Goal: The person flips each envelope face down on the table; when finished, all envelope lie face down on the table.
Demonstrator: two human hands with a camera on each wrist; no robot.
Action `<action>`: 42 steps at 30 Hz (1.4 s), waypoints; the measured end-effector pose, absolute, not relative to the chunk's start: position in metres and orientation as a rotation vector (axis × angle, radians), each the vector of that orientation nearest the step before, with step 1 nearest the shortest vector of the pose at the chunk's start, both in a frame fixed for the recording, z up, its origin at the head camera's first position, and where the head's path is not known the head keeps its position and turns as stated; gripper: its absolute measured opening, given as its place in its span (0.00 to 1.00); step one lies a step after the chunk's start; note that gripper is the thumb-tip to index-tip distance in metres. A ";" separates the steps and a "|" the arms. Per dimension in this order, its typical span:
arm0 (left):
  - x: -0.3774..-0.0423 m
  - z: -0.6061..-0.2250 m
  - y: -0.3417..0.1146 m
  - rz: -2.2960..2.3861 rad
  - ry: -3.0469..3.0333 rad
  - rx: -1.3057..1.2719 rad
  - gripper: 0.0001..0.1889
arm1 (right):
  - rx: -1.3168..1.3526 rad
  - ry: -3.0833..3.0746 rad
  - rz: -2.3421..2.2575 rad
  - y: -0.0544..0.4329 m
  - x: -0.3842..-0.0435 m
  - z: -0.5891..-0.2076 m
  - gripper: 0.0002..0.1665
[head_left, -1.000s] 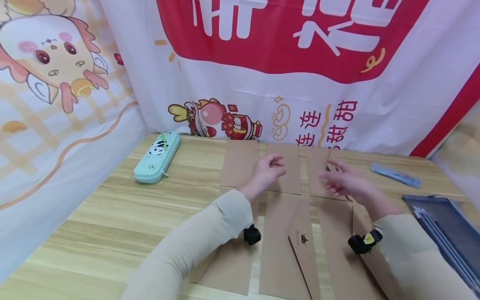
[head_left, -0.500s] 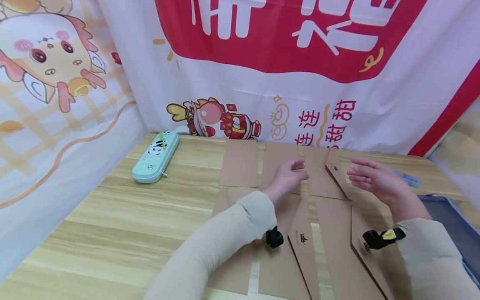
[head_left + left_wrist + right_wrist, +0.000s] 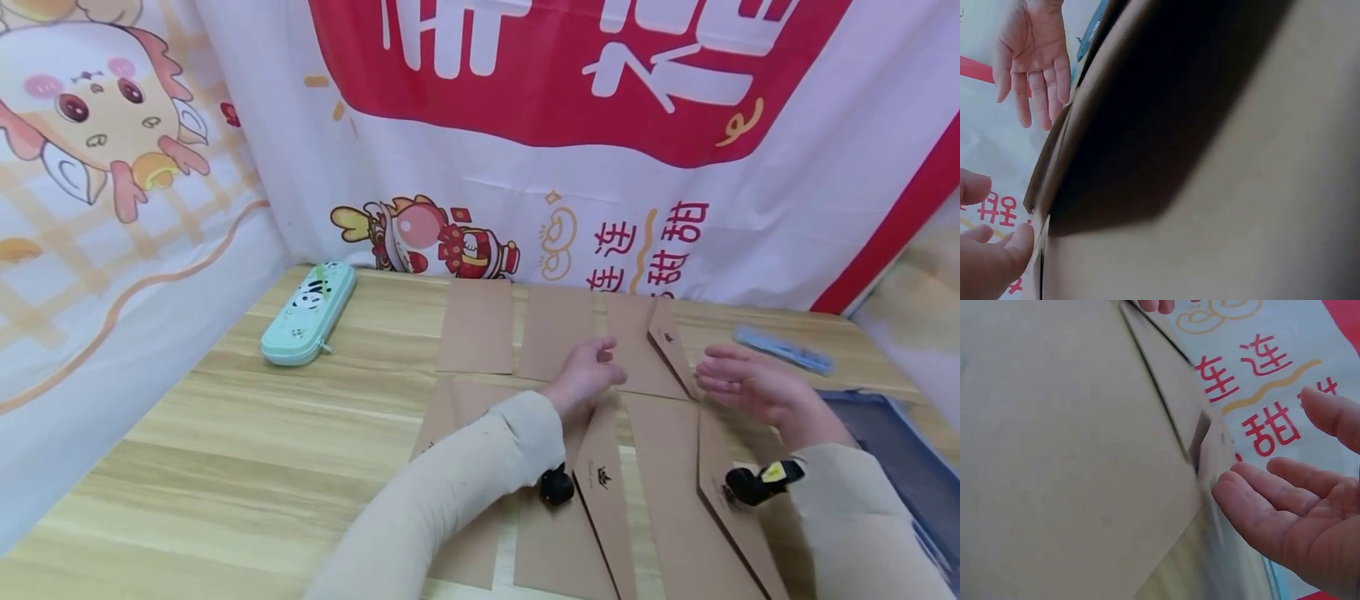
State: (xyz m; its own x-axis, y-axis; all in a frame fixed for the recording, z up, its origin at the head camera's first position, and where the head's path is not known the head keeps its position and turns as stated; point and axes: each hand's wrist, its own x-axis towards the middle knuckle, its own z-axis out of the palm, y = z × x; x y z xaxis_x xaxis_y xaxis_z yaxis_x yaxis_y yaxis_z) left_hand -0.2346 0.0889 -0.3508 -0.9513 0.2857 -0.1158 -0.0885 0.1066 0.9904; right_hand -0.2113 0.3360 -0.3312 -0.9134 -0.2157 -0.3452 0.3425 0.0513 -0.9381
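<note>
Brown kraft envelopes lie on the table in two rows of three. My left hand [image 3: 587, 375] is over the inner corners of the back middle envelope [image 3: 555, 329] and the back right envelope [image 3: 633, 354], fingers loosely bent and holding nothing. To the right of that back right envelope, my right hand [image 3: 761, 390] has its fingers extended towards the edge, near the flap with a small crown print. The front middle envelope [image 3: 558, 542] and front right envelope [image 3: 667, 475] have flaps slightly raised. My left sleeve partly hides the front left envelope [image 3: 480, 400].
A mint pencil case [image 3: 309, 315] with a panda print lies at the back left. Towards the right are a blue slim item [image 3: 783, 348] and a dark blue mesh pouch [image 3: 885, 442]. A printed cloth [image 3: 420, 150] hangs behind the table.
My left hand has moved right, from the back middle envelope to the back right one's left side. My right hand has moved right, off the back right envelope's flap.
</note>
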 end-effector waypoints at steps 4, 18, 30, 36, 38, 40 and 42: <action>-0.235 -0.352 0.090 1.852 2.140 0.179 0.33 | 0.114 1.933 -1.926 0.335 -0.214 -0.339 0.47; -0.235 -0.355 0.092 1.925 2.077 0.081 0.28 | -0.063 2.210 -1.631 0.324 -0.221 -0.343 0.37; -0.234 -0.349 0.086 2.094 2.110 0.163 0.23 | 0.027 2.286 -1.436 0.299 -0.229 -0.327 0.34; -0.236 -0.349 0.076 2.142 2.202 0.242 0.18 | 0.009 2.251 -1.490 0.284 -0.230 -0.329 0.34; -0.237 -0.347 0.073 2.164 2.205 0.261 0.18 | -0.006 2.245 -1.502 0.279 -0.230 -0.330 0.33; -0.238 -0.345 0.070 2.190 2.199 0.275 0.18 | -0.016 2.240 -1.515 0.274 -0.230 -0.331 0.33; -0.239 -0.344 0.068 2.222 2.188 0.292 0.18 | -0.013 2.226 -1.536 0.269 -0.230 -0.331 0.33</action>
State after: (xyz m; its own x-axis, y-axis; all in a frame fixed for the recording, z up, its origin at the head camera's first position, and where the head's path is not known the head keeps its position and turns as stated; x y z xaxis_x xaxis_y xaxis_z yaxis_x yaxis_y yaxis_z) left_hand -0.2392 0.0676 -0.3442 -0.9826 0.1372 0.1255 0.1234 -0.0239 0.9921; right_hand -0.2299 0.2690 -0.3314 -0.9059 -0.2478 -0.3436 0.2332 0.3855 -0.8928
